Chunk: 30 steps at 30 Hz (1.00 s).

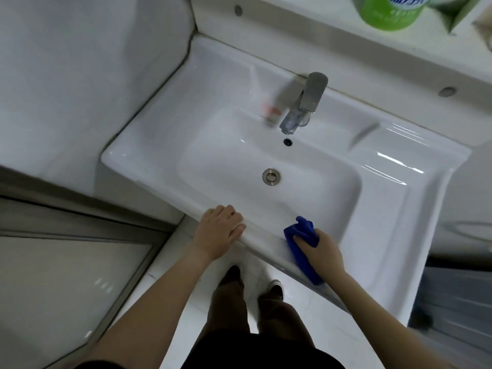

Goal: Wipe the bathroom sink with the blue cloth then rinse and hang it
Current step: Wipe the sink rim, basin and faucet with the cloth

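Note:
A white ceramic sink (pixel 165 145) fills the middle of the head view, with a chrome faucet (pixel 303 105) at its back and a round metal drain (pixel 271 176) in the basin. The blue cloth (pixel 300 246) lies bunched on the sink's front rim, its tail hanging over the edge. My right hand (pixel 323 251) is shut on the cloth and presses it on the rim. To the left, my left hand (pixel 219 230) rests flat on the front rim, fingers apart, holding nothing.
A small tube with an orange band (pixel 271 113) lies blurred on the sink deck left of the faucet. A green container (pixel 391 12) stands on the shelf above. A glass shower partition (pixel 74 275) is at lower left. My shoes (pixel 253 283) stand on the white floor below.

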Motion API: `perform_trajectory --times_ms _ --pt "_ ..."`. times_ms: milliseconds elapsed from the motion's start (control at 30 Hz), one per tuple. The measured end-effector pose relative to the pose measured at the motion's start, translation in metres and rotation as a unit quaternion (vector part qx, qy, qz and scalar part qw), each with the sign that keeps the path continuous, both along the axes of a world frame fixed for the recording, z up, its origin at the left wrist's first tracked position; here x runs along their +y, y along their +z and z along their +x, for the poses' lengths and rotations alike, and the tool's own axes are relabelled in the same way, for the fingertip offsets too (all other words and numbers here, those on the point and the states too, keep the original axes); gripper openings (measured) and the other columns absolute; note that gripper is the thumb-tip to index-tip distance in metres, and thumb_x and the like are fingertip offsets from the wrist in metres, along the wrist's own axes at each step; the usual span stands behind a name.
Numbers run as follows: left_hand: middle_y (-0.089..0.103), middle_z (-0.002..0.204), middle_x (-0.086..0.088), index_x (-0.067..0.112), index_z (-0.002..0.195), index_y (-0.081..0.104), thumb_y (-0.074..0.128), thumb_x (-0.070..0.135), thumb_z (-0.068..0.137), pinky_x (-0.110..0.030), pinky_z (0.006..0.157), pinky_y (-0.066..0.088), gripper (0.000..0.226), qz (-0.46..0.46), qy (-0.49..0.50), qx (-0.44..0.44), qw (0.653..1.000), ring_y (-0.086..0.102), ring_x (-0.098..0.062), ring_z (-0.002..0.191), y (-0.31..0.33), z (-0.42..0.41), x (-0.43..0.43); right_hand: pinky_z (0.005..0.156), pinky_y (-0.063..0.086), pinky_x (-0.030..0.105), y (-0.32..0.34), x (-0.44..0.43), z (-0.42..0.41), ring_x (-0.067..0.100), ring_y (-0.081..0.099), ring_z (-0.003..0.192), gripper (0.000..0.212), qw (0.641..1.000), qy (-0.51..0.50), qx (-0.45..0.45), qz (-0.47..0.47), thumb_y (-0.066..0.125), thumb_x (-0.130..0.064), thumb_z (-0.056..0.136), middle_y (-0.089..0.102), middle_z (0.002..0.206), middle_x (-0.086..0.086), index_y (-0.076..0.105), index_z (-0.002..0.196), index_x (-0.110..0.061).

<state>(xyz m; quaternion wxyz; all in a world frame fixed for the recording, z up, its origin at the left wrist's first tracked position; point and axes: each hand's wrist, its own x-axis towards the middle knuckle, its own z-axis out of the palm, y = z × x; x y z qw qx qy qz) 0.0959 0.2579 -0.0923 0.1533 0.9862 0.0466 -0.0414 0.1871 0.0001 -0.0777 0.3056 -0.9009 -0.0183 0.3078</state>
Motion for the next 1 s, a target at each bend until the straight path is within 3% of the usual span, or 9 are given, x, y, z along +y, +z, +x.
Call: perform_trajectory --times_ms 133,333,533,900,1000 --pt "0.06 0.099 0.003 0.019 0.1 0.062 0.039 0.041 0.096 -0.032 0.078 0.047 0.032 -0.037 -0.05 0.0 0.998 0.056 -0.017 0.09 0.003 0.001 0.013 0.063 0.052 0.031 -0.003 0.018 0.001 0.014 0.063 0.066 0.026 1.0 0.014 0.006 -0.002 0.057 -0.05 0.089 0.066 0.074 -0.005 0.055 0.085 -0.024" --pt "0.058 0.083 0.002 0.016 0.08 0.06 0.048 0.038 0.095 -0.033 0.068 0.047 0.029 -0.048 -0.103 -0.057 0.992 0.051 -0.016 0.076 -0.006 0.003 0.065 0.063 0.048 0.029 -0.011 0.083 0.006 0.014 0.061 0.067 0.03 1.0 0.006 0.024 -0.014 0.056 -0.05 0.088 0.065 0.072 -0.004 0.055 0.083 -0.021" --pt "0.059 0.082 0.002 0.017 0.082 0.064 0.052 0.039 0.096 -0.028 0.07 0.045 0.028 -0.076 -0.187 -0.076 0.976 0.052 -0.015 0.077 -0.011 0.007 0.107 0.055 0.04 0.027 -0.012 0.158 0.001 0.016 0.056 0.064 0.033 0.999 -0.029 -0.014 -0.017 0.059 -0.047 0.088 0.061 0.071 -0.001 0.056 0.082 -0.015" --pt "0.055 0.075 0.002 0.017 0.076 0.061 0.051 0.037 0.097 -0.029 0.066 0.042 0.031 -0.109 -0.2 -0.092 0.969 0.047 -0.018 0.074 -0.013 0.012 0.112 0.062 0.045 0.034 -0.015 0.167 0.005 0.019 0.057 0.065 0.038 0.997 -0.072 -0.003 -0.034 0.059 -0.05 0.088 0.063 0.07 0.002 0.058 0.081 -0.012" --pt "0.057 0.078 0.003 0.017 0.077 0.062 0.051 0.039 0.097 -0.03 0.067 0.044 0.031 -0.112 -0.183 -0.083 0.973 0.049 -0.019 0.076 -0.012 0.011 0.112 0.062 0.044 0.034 -0.012 0.151 0.01 0.023 0.058 0.07 0.037 0.992 -0.09 0.007 -0.088 0.058 -0.048 0.089 0.063 0.073 0.001 0.058 0.084 -0.012"
